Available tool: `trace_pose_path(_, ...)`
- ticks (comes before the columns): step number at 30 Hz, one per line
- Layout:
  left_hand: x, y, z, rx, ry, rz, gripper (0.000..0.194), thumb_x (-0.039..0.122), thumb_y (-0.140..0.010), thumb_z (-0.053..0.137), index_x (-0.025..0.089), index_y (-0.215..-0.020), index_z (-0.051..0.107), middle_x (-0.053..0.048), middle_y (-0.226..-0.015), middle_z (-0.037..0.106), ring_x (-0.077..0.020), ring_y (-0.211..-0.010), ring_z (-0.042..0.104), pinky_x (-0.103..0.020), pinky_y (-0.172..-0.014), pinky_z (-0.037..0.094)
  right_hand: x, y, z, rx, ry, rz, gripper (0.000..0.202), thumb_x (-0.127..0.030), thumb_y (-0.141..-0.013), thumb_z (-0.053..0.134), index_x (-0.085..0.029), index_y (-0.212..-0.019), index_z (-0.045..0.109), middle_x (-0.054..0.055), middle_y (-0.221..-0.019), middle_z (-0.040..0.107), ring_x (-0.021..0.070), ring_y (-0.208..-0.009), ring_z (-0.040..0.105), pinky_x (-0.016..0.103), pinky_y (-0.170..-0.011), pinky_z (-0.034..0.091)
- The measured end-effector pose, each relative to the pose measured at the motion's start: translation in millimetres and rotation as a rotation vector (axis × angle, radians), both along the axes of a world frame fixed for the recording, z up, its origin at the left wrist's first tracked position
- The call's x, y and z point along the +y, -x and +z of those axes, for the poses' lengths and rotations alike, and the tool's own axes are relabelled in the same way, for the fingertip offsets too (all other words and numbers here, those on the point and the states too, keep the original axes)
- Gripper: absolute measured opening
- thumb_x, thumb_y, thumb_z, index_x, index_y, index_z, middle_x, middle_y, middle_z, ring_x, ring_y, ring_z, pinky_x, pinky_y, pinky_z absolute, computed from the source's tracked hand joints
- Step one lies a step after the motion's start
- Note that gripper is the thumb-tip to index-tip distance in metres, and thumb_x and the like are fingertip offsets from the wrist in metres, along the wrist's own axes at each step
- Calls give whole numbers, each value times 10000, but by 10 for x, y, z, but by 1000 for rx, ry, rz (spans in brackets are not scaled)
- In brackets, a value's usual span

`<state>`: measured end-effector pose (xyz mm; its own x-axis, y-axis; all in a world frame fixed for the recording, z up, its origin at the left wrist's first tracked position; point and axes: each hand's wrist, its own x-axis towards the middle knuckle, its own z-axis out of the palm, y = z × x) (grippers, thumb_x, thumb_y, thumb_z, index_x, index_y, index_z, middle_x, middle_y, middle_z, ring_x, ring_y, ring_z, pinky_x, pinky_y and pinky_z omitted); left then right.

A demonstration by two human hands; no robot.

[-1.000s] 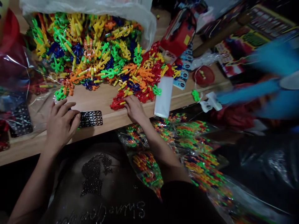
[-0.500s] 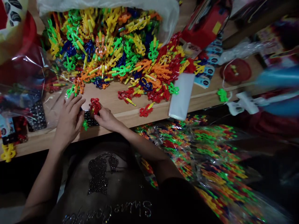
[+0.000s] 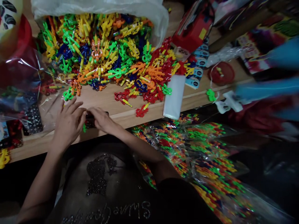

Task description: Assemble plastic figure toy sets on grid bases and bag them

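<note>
My left hand (image 3: 70,124) is over the front of the table, its thumb and index finger closed and its other fingers loosely spread. A green plastic toy (image 3: 84,128) pokes out below its thumb. Against those fingertips rests my right hand (image 3: 102,119), fingers bent together; whatever they pinch is hidden. Under the right hand lies a dark patterned flat thing (image 3: 90,120), mostly covered. Just beyond the left fingertips are a green toy (image 3: 68,94) and an orange toy (image 3: 76,87).
A large pile of coloured plastic toys (image 3: 98,49) spills from a white bag (image 3: 100,7). Clear plastic sleeves (image 3: 173,98) lie at the table's edge, near a red toy (image 3: 141,110). Filled bags (image 3: 187,149) lie below. At right, a blurred blue sleeve (image 3: 266,88) shows.
The red toy in my right hand has gone from sight as that hand turned and met my left fingertips. The view has shifted slightly to the right.
</note>
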<state>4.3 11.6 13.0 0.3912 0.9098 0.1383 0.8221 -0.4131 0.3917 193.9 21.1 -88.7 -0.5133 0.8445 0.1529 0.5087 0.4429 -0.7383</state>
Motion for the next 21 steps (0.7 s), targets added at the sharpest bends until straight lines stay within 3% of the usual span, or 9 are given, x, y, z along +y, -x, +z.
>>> trace_pose_path(2, -2, 15, -4, -4, -6, -26, 424, 424, -1096, 395, 229, -1054, 769, -110, -1319, 772, -320, -1487, 573, -626, -1339, 286, 45, -448, 80, -10, -19, -150, 291, -238, -1050, 525, -218, -1333, 589, 140, -1306, 674, 284, -1195, 617, 508, -1081, 536)
trace_pose_path(5, -15, 42, -1, -36, 6, -43, 438, 454, -1096, 395, 238, -1031, 770, -90, -1255, 794, -313, -1440, 609, -621, -1321, 322, 111, -1110, 112, -229, -32, -472, 175, -305, -1029, 583, -213, -1158, 656, 165, -1187, 706, 357, -1161, 628, 602, -1060, 514)
trace_pose_path(8, -20, 45, 10, -61, 28, -12, 448, 453, -1106, 359, 234, -1175, 744, -84, -1342, 769, -301, -1447, 600, -619, -1321, 316, 158, -1381, 75, -349, 44, -559, 234, -283, -975, 637, -190, -1190, 648, 178, -1092, 732, 379, -1081, 663, 604, -983, 543)
trace_pose_path(10, -18, 38, 23, -60, 31, 11, 438, 430, -1104, 362, 228, -1309, 692, -94, -1471, 705, -296, -1476, 575, -610, -1321, 314, 159, -1260, 69, -284, 104, -472, 350, -222, -966, 600, -175, -1313, 605, 159, -1092, 743, 339, -1039, 692, 543, -958, 569)
trace_pose_path(13, -12, 31, 49, -36, 36, 15, 451, 400, -1094, 389, 218, -1443, 609, -117, -1597, 605, -294, -1531, 520, -587, -1322, 316, 147, -768, 104, -35, 154, -259, 506, -141, -968, 502, -161, -1473, 485, 145, -1240, 730, 268, -1109, 701, 452, -995, 583)
trace_pose_path(17, -4, 29, 65, -12, 41, -6, 486, 387, -1084, 404, 221, -1514, 558, -125, -1607, 594, -305, -1545, 502, -586, -1328, 305, 166, -76, 115, 171, 151, -35, 444, -99, -958, 457, -166, -1395, 491, 153, -1378, 661, 240, -1267, 642, 419, -1114, 535)
trace_pose_path(21, -7, 26, 52, -15, 33, -2, 516, 391, -1084, 395, 214, -1549, 532, -130, -1599, 601, -310, -1537, 510, -586, -1328, 296, 194, 222, -2, 153, 191, 29, 385, -105, -987, 449, -187, -1363, 443, 127, -1253, 665, 234, -1112, 669, 400, -1008, 565)
